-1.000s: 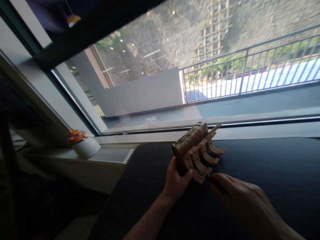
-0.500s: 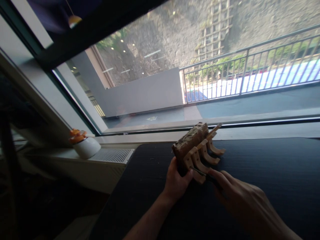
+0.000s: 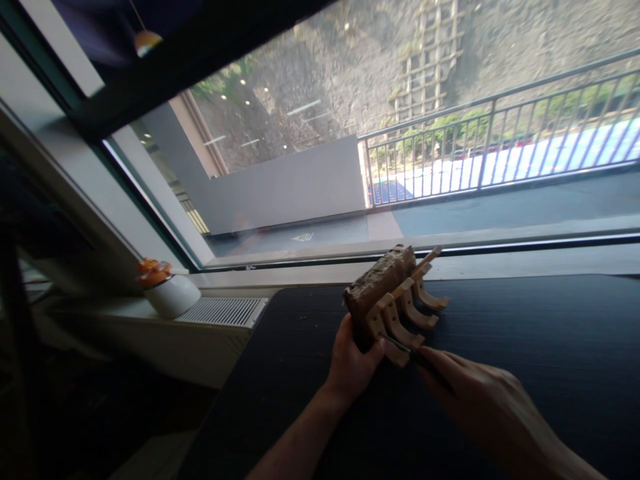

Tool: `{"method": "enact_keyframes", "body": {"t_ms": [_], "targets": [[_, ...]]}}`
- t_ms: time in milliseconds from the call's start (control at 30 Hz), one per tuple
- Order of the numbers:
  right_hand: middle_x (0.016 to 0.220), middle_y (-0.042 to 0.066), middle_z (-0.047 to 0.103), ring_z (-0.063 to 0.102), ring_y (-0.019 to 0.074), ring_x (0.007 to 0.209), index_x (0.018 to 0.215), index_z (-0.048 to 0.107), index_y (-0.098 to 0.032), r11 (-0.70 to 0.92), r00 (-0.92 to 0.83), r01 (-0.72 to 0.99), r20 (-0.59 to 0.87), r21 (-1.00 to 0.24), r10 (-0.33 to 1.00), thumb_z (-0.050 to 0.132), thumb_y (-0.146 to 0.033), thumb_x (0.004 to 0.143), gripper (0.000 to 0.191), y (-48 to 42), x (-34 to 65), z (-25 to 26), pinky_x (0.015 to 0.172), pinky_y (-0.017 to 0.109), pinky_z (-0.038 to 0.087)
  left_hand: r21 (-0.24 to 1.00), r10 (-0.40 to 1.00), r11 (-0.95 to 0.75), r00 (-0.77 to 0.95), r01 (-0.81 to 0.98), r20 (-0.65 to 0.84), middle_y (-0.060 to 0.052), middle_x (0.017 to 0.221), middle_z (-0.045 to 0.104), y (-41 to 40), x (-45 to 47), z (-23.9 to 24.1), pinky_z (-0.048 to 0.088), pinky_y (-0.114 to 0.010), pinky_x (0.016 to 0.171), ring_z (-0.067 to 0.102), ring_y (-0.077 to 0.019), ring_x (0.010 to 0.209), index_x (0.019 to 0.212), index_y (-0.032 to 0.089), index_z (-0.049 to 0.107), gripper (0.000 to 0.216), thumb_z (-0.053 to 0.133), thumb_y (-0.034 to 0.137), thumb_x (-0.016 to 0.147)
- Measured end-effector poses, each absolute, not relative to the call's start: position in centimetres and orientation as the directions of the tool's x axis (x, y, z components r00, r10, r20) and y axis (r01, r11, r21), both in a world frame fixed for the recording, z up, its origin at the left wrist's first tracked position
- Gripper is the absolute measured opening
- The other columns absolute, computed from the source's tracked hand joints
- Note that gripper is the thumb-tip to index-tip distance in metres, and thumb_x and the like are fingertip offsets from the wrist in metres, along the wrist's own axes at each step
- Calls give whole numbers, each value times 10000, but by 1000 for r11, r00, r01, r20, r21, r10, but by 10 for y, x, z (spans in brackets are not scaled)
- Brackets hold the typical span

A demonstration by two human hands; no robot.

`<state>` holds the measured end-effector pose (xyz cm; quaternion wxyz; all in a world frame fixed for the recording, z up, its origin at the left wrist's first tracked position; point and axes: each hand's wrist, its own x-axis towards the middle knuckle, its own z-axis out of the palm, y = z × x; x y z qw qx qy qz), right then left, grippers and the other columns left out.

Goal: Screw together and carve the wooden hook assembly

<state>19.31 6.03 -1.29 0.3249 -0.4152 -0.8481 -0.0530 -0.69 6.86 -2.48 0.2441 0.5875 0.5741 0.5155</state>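
A wooden rack (image 3: pixel 387 293) with several curved pale hooks stands on edge on the black table (image 3: pixel 525 333); its back is rough and brown. My left hand (image 3: pixel 353 363) grips the rack's near end, thumb across its lower front. My right hand (image 3: pixel 475 400) pinches a thin dark tool (image 3: pixel 405 348), its tip touching the base of the nearest hook.
A white pot with an orange top (image 3: pixel 167 288) sits on the sill beside a vent grille (image 3: pixel 223 311) at the left. A large window (image 3: pixel 380 153) runs behind the table, with a railing outside. Left of the table the floor is dark.
My right hand has shifted slightly back and forth with the tool at the nearest hook. The rack and my left hand have stayed in place.
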Motion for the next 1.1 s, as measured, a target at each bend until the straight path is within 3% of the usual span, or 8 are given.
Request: {"method": "enact_keyframes", "body": {"t_ms": [167, 267, 333, 433, 600, 733, 933, 1100], "targets": [[690, -24, 722, 686, 159, 580, 945, 679, -266, 592, -409, 736, 480, -330, 776, 469, -301, 908, 216, 59, 191, -10, 490, 224, 436, 889, 930, -217, -192, 403, 314, -41, 1034, 645, 69, -6, -25, 474, -328, 875, 603, -189, 956, 1096, 192, 523, 398, 674, 200, 727], [634, -29, 705, 679, 163, 546, 898, 683, -271, 584, -419, 732, 442, -352, 793, 464, -299, 906, 221, 59, 191, -9, 458, 220, 426, 887, 925, -222, -199, 406, 323, -41, 1043, 646, 69, -6, -25, 473, -329, 883, 603, -190, 963, 1095, 195, 527, 401, 679, 194, 723], [672, -34, 716, 689, 175, 569, 999, 655, -271, 584, -413, 751, 471, -307, 779, 496, -272, 881, 198, 59, 192, -10, 460, 229, 426, 886, 926, -216, -200, 411, 319, -40, 1027, 648, 69, -7, -24, 478, -327, 870, 605, -190, 949, 1086, 192, 532, 392, 680, 201, 723], [868, -10, 735, 693, 176, 610, 1182, 548, -247, 600, -412, 778, 569, -186, 711, 499, -217, 853, 334, 60, 194, -10, 484, 251, 433, 883, 929, -207, -198, 421, 312, -39, 1005, 647, 68, -7, -23, 478, -325, 854, 604, -190, 934, 1076, 188, 536, 382, 678, 211, 723], [833, -5, 672, 628, 128, 561, 1151, 542, -209, 701, -530, 713, 656, 2, 538, 394, -115, 887, 318, 60, 197, -2, 483, 256, 389, 875, 926, -207, -201, 438, 319, -41, 999, 638, 68, -7, -24, 472, -333, 852, 598, -193, 924, 1067, 184, 535, 368, 675, 214, 727], [835, 2, 665, 626, 126, 595, 1124, 560, -199, 732, -560, 680, 671, 37, 486, 401, -120, 915, 274, 60, 196, -1, 518, 261, 387, 876, 927, -219, -189, 429, 324, -49, 1022, 635, 68, -7, -25, 473, -334, 858, 596, -197, 943, 1091, 186, 524, 377, 664, 217, 742], [830, -10, 703, 652, 137, 603, 1123, 576, -217, 707, -484, 703, 672, -82, 559, 406, -224, 946, 245, 59, 192, -9, 527, 276, 395, 877, 927, -213, -195, 430, 321, -56, 1037, 633, 69, -7, -26, 469, -338, 875, 595, -204, 961, 1103, 181, 521, 400, 668, 212, 733], [791, -31, 727, 678, 140, 595, 1041, 613, -247, 658, -449, 709, 556, -256, 700, 422, -297, 939, 223, 59, 191, -11, 507, 261, 407, 888, 931, -220, -185, 404, 314, -48, 1023, 637, 69, -6, -25, 477, -334, 858, 600, -200, 946, 1087, 185, 521, 389, 668, 210, 728]]}}
